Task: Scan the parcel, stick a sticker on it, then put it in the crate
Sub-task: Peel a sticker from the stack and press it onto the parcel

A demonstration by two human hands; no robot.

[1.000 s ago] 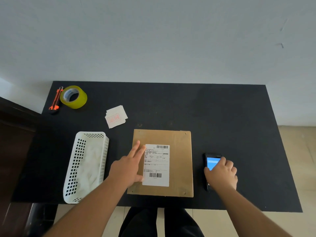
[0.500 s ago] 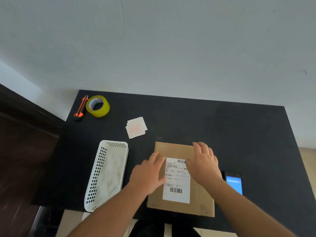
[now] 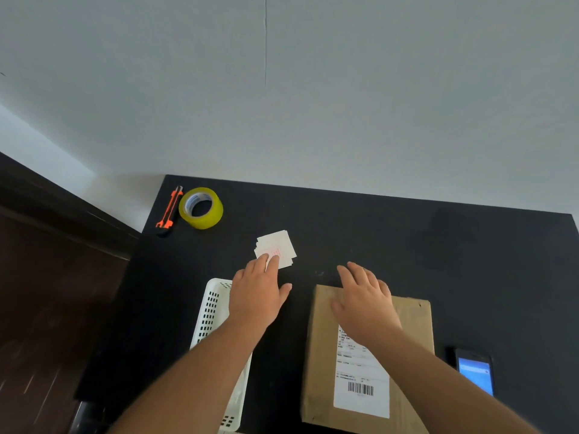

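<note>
Brown cardboard parcel (image 3: 369, 355) lies flat on the black table (image 3: 407, 239), near edge, white shipping label (image 3: 362, 380) face up with a barcode at its near end. Head view — only one view available. Left hand (image 3: 255, 296) reaches forward over the far end of the white perforated crate (image 3: 210, 314), fingers extended and close together, tips resting on the near corner of the small stack of white stickers (image 3: 277, 249); cannot tell whether a sticker is actually pinched. Right hand (image 3: 365, 300) hovers palm down over the far left part of the parcel, fingers loosely spread, holding nothing; contact with the cardboard cannot be judged. Crate sits just left of the parcel, a strip of bare table between them. Stickers lie beyond both, apart from the parcel. Phone (image 3: 474, 369) with lit blue screen lies right of the parcel — partly cut by the right forearm. Yellow tape roll (image 3: 201, 208) and orange utility knife (image 3: 169, 208) sit side by side at the far left corner.
</note>
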